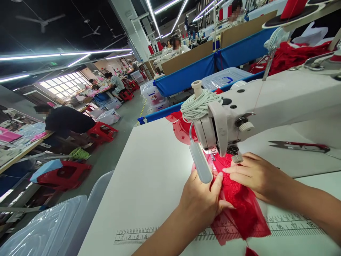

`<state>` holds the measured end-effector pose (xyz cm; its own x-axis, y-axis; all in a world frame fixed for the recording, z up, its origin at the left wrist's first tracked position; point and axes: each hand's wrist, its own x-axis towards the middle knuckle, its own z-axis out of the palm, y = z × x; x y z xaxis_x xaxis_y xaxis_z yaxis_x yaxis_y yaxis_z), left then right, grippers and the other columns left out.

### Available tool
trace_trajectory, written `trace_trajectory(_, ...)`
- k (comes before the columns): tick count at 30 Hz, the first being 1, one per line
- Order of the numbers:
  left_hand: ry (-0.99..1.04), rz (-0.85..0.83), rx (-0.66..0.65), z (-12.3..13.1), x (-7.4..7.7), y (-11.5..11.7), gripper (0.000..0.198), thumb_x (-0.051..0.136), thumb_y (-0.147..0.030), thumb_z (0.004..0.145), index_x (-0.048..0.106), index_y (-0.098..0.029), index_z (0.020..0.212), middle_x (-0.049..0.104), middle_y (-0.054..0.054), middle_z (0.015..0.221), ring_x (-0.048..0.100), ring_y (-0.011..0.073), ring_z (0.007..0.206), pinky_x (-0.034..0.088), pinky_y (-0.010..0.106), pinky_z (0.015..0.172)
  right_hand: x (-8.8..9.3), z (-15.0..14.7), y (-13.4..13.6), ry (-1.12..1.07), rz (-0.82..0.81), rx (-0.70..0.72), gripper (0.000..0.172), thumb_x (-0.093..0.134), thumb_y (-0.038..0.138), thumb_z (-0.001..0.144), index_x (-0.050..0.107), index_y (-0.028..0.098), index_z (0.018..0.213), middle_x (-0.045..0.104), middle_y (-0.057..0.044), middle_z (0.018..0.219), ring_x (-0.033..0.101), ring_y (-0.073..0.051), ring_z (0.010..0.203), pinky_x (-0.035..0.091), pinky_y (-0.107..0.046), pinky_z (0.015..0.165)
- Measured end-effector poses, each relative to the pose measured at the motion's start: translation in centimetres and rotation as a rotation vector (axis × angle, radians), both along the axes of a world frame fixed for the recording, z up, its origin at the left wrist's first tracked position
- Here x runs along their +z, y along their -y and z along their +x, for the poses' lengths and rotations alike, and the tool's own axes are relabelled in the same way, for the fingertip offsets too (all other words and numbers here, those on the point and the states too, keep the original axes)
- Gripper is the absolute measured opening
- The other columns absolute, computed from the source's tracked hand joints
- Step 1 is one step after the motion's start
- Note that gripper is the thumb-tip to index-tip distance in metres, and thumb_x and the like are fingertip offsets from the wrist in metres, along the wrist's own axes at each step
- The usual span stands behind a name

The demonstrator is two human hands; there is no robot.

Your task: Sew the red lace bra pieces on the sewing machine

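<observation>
A sheer red lace fabric piece [237,199] lies under the needle area of a white sewing machine [266,99] and spreads toward me over the table. My left hand [202,195] grips its left side, thumb on top, fingers partly hidden behind the small lamp [201,161]. On the right side of the cloth, my right hand [253,174] presses down with its fingers stretched forward, close to the presser foot [212,156]. More red fabric [183,128] lies behind the machine head.
Thread snips [301,145] lie on the table at right. A printed ruler [138,235] runs along the table's [151,163] front. Pale green cord [199,105] is coiled on the machine head. Clear plastic bins [58,227] stand at left; several people work at other tables.
</observation>
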<state>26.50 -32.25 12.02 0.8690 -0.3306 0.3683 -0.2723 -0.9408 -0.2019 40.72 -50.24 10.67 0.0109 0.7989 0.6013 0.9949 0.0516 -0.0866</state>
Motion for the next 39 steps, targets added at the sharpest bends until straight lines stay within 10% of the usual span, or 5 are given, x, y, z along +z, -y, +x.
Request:
trace_trajectory(18,0.048,-0.056,0.024,0.5,-0.4,-0.4,0.082,0.022,-0.071,0.093,0.066,-0.008,0.12,0.069,0.016,0.089,0.063,0.0298,0.089,0.048,0.045,0.085,-0.7,0.5,-0.2,-0.019,-0.033,-0.059,0.053,0.04,-0.011,0.063,0.062,0.018,0.101,0.073,-0.002,0.105,0.053,-0.021,0.088,0.037,-0.037,0.08)
trace_trajectory(31,0.002,-0.001,0.008,1.1,-0.9,-1.3,0.077,0.031,-0.069,0.094,0.057,-0.007,0.132,0.065,0.021,0.116,0.061,0.0312,0.097,0.045,0.047,0.089,-0.1,0.8,-0.1,-0.019,-0.068,-0.121,0.049,0.039,-0.007,0.066,0.062,0.017,0.102,0.07,-0.007,0.091,0.055,-0.021,0.086,0.043,-0.033,0.071)
trace_trajectory(39,-0.303,0.028,-0.01,-2.2,3.2,-0.9,0.074,0.058,-0.063,0.084,0.052,-0.008,0.132,0.064,0.016,0.117,0.06,0.0282,0.101,0.042,0.048,0.099,2.2,-1.5,2.2,0.01,-0.311,-0.027,0.045,0.044,0.001,0.073,0.061,0.022,0.108,0.065,-0.007,0.122,0.062,-0.02,0.084,0.047,-0.034,0.064)
